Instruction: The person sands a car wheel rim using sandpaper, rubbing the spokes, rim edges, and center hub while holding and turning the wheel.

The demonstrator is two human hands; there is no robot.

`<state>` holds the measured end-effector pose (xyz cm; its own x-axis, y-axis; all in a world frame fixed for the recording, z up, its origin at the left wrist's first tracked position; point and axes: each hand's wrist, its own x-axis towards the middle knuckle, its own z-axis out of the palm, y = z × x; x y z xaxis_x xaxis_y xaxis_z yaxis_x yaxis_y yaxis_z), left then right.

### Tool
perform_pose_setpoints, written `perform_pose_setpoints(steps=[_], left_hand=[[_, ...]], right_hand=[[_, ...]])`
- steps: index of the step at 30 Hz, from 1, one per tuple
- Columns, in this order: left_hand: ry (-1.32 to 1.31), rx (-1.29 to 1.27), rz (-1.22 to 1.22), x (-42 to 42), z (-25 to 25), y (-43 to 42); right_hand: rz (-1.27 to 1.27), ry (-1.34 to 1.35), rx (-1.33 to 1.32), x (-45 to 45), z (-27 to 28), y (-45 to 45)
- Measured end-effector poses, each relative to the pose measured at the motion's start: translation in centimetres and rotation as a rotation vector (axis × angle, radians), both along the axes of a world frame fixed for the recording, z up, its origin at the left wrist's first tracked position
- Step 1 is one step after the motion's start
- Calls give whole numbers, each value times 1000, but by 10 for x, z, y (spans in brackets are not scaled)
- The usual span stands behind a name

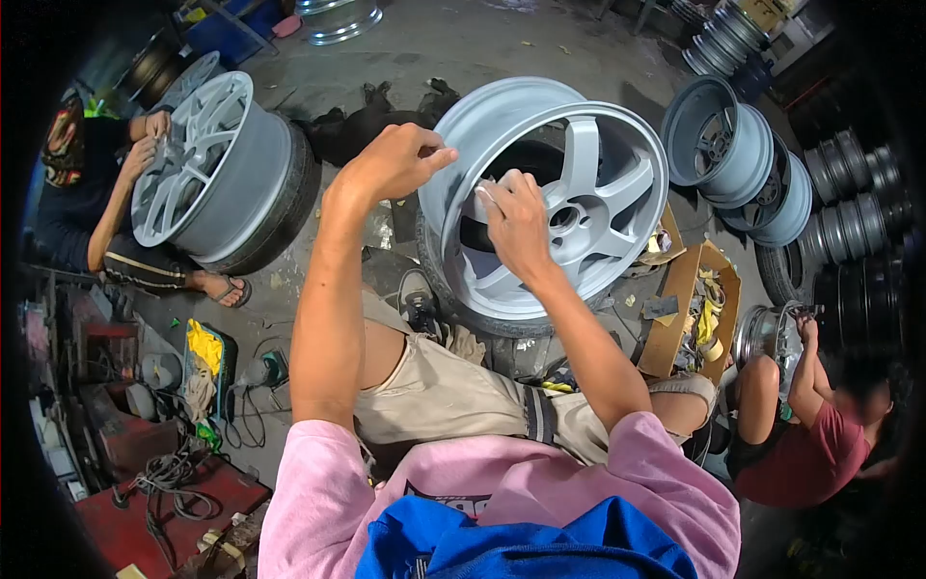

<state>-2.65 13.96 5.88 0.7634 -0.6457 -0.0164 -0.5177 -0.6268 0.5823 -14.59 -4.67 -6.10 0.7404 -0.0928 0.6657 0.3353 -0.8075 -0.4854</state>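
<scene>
The grey floor [540, 37] spreads under everything, and the seated person in the pink shirt [579, 482] takes up the near side. On that shirt's chest sits a dark print with part of a letter or two, "BB" perhaps, but folds and a bright blue cloth [531, 545] cut it off and I cannot read the rest.

Straight in front of the person, the big pale grey wheel rim [579, 236] stands tilted, spokes facing the person, with a black tyre [439, 275] beneath it. I can make out no lettering on its spokes or hub.

Over to the left, a co-worker [72, 212] has both hands at another grey spoked rim [214, 183], tilted on its own tyre. At the right, a second co-worker in a red shirt [810, 444] sits near a shiny rim [762, 333], below stacked rims [738, 159].

A cardboard box [670, 328] of scraps stands just beside the big rim; its sides show no print I can read.

The left hand [400, 159] hangs over the rim's left edge, fingers bent, thumb out; I cannot tell whether it touches. The right hand [519, 220] is at the front lip, fingers curled, with something pale [489, 190] at the tips; whether it is gripped, I cannot tell.
</scene>
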Motion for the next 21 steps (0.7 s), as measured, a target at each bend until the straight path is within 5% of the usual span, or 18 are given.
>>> perform_pose_setpoints(steps=[3, 21], left_hand=[[16, 9, 8, 0, 4, 4], [9, 48, -12, -3, 2, -1]], right_hand=[[-19, 86, -177, -13, 7, -26], [-188, -75, 39, 7, 5, -2]])
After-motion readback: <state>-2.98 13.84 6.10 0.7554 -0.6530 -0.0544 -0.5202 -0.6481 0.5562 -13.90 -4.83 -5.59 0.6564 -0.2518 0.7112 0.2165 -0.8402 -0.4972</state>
